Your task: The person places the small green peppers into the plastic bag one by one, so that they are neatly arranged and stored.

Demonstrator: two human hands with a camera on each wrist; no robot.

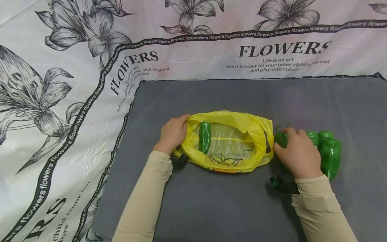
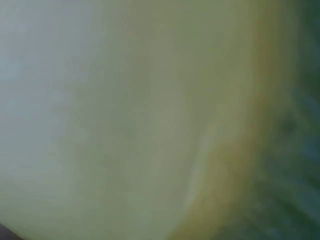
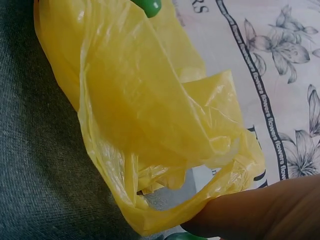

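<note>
A yellow plastic bag (image 1: 229, 166) lies with its mouth spread wide, and a long green chili pepper (image 1: 204, 137) is inside it at the left. My left hand (image 1: 173, 134) grips the bag's left rim, its fingertips hidden at the edge. Just beyond the bag's right end, my right hand (image 1: 299, 153) holds a stemmed green pepper (image 1: 281, 138) between thumb and fingers, covering most of it. The right thumb (image 3: 250, 215) overlaps the bag's handle loop in the right wrist view. The left wrist view is a blur of yellow.
Several glossy green bell peppers (image 1: 331, 158) are grouped right of my right hand, partly behind it. Everything lies on a grey surface (image 1: 217, 205), bordered at the back and left by a white flower-print cloth (image 1: 199, 64).
</note>
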